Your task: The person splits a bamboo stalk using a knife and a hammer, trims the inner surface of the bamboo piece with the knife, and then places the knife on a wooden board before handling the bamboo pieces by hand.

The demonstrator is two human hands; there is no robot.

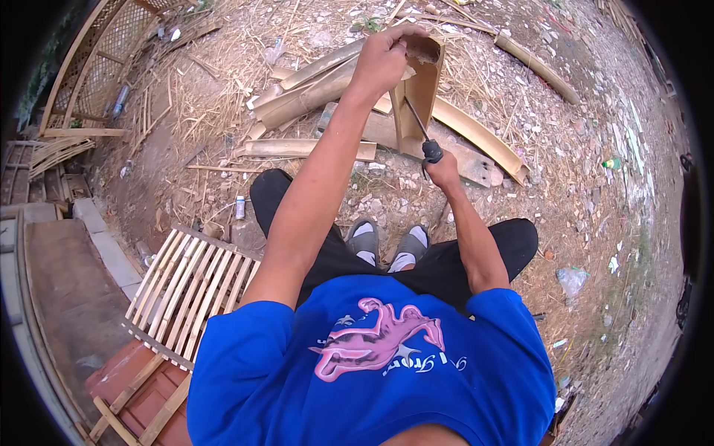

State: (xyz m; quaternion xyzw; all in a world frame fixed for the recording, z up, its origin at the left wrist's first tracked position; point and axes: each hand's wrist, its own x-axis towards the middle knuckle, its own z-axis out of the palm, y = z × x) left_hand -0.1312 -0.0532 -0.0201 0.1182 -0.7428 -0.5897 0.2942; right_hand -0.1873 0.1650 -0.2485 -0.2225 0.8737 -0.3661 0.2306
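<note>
Left hand (pixel 381 63): the fingers on the far side of the split bamboo piece (pixel 424 85) are out of sight.
Right hand (pixel 444 171): its palm and most of its fingers are hidden around the dark handle.
Rod tool (pixel 432 151): the tip is too small to make out.
Weathered plank (pixel 472 169): partly covered by the bamboo.
Slatted panel (pixel 190 286): one end disappears behind the left arm.
Can (pixel 239 208): print too small to read.
Lattice frame (pixel 104 56): cut off by the picture's edge.
Shirt (pixel 446 398): cropped below; some lettering lost in folds.
</note>
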